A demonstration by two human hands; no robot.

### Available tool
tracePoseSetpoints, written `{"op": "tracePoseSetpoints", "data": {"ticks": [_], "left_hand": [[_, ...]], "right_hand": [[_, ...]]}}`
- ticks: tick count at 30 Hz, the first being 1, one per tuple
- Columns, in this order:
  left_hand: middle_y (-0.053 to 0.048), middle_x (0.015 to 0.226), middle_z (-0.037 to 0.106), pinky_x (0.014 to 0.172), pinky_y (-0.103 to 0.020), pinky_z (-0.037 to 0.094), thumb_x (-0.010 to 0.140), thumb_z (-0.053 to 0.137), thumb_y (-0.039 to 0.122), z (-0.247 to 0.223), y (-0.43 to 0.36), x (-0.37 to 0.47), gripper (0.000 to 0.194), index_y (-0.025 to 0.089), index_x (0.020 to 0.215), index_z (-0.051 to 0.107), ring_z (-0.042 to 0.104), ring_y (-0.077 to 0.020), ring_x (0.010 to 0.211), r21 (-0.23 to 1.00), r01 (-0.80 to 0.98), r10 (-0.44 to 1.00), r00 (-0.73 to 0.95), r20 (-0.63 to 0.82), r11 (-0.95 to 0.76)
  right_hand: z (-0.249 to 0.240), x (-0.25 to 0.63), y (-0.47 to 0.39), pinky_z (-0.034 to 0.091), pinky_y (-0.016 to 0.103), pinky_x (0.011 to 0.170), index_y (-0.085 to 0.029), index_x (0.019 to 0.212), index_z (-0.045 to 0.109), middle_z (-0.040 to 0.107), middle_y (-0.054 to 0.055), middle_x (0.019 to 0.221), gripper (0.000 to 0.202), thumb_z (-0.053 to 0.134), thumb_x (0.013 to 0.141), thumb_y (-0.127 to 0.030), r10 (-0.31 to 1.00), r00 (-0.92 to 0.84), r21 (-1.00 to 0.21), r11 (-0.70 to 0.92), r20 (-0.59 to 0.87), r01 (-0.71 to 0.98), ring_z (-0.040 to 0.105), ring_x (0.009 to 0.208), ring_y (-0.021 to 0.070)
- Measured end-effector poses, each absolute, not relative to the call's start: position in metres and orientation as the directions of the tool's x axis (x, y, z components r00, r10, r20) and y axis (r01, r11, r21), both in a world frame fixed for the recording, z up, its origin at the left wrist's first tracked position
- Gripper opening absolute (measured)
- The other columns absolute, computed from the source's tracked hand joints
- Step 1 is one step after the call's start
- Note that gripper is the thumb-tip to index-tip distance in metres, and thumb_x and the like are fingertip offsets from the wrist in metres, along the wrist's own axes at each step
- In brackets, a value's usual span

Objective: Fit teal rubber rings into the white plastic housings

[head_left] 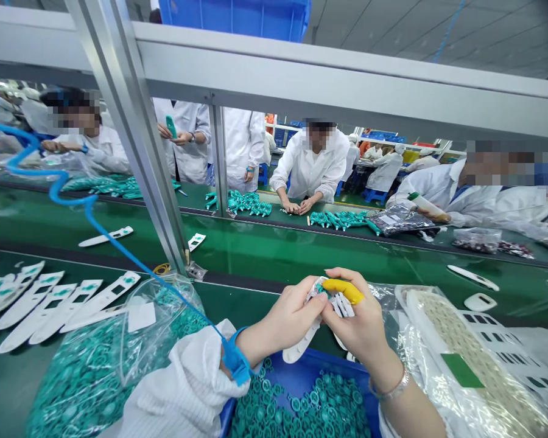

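Note:
Both of my hands meet above a blue tray [226, 421] that holds many small green ring-shaped plastic parts [296, 417]. My left hand [292, 313] is closed around a long white plastic casing [300, 350], whose lower end points down toward the tray. At the casing's upper end a small green part [320, 287] shows between my fingertips. My right hand [363, 322], a yellow finger cot [347, 290] on its index finger, bends over that same end. White pieces with dark slots [342, 305] show under its fingers; whether they are separate from the casing is unclear.
White casings with green parts [57, 313] lie at left, beside a clear bag of green rings [86, 371]. A plastic bag of pale parts [466, 347] lies right. A green conveyor belt [265, 252], metal post [132, 134] and coiled blue cord [91, 213] stand ahead. Co-workers sit opposite.

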State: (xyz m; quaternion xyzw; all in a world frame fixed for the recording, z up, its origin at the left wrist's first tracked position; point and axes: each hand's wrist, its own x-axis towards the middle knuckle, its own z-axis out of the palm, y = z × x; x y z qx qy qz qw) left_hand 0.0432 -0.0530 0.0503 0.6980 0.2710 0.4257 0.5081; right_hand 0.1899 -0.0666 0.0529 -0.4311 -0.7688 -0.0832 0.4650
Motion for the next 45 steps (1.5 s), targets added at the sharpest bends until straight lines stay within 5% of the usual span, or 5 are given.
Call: {"op": "tracePoseSetpoints", "data": {"ticks": [19,25,31,38,45], "left_hand": [[0.000,0.076,0.058,0.061,-0.020,0.039,0.089,0.040,0.025,0.047,-0.052,0.045,0.021,0.015,0.099,0.057,0.053,-0.0108,0.068,0.944,-0.097,0.808,0.494,0.321,-0.315],[0.000,0.075,0.058,0.057,-0.020,0.038,0.091,0.038,0.029,0.046,-0.051,0.046,0.023,0.015,0.100,0.053,0.054,-0.0103,0.064,0.950,-0.086,0.813,0.498,0.301,-0.299],[-0.001,0.075,0.058,0.056,-0.019,0.042,0.093,0.035,0.030,0.048,-0.054,0.046,0.024,0.015,0.102,0.050,0.057,-0.0104,0.063,0.949,-0.082,0.809,0.503,0.303,-0.304],[0.000,0.075,0.058,0.052,-0.018,0.042,0.092,0.036,0.027,0.043,-0.055,0.046,0.020,0.016,0.108,0.041,0.058,-0.0099,0.061,0.935,-0.021,0.840,0.433,0.328,-0.355],[0.000,0.077,0.061,0.053,-0.021,0.046,0.091,0.036,0.034,0.038,-0.053,0.046,0.024,0.019,0.109,0.043,0.061,-0.0125,0.061,0.954,-0.102,0.839,0.456,0.296,-0.282]], "right_hand": [[0.055,0.193,-0.068,0.052,0.038,0.075,-0.023,0.100,0.053,0.057,0.008,0.101,0.024,0.053,0.078,-0.013,0.577,-0.263,-0.227,0.639,0.773,0.735,0.058,0.092,0.0218],[0.054,0.196,-0.070,0.055,0.034,0.066,-0.023,0.096,0.058,0.053,0.009,0.110,0.018,0.055,0.080,-0.017,0.741,-0.203,-0.495,0.601,0.641,0.628,0.056,0.098,0.0233],[0.049,0.191,-0.073,0.055,0.033,0.069,-0.026,0.109,0.055,0.059,0.008,0.112,0.026,0.055,0.083,-0.028,0.870,0.020,-0.853,0.479,0.493,0.209,0.060,0.092,0.0202],[0.051,0.184,-0.075,0.048,0.023,0.049,-0.020,0.090,0.064,0.061,-0.001,0.063,0.020,0.056,0.083,-0.037,0.965,-0.029,-0.959,0.261,0.259,0.113,0.055,0.054,0.0120],[0.047,0.182,-0.076,0.051,0.024,0.049,-0.020,0.093,0.062,0.063,0.000,0.066,0.020,0.061,0.079,-0.034,0.963,-0.042,-0.964,0.267,0.267,-0.024,0.056,0.054,0.0122]]}}
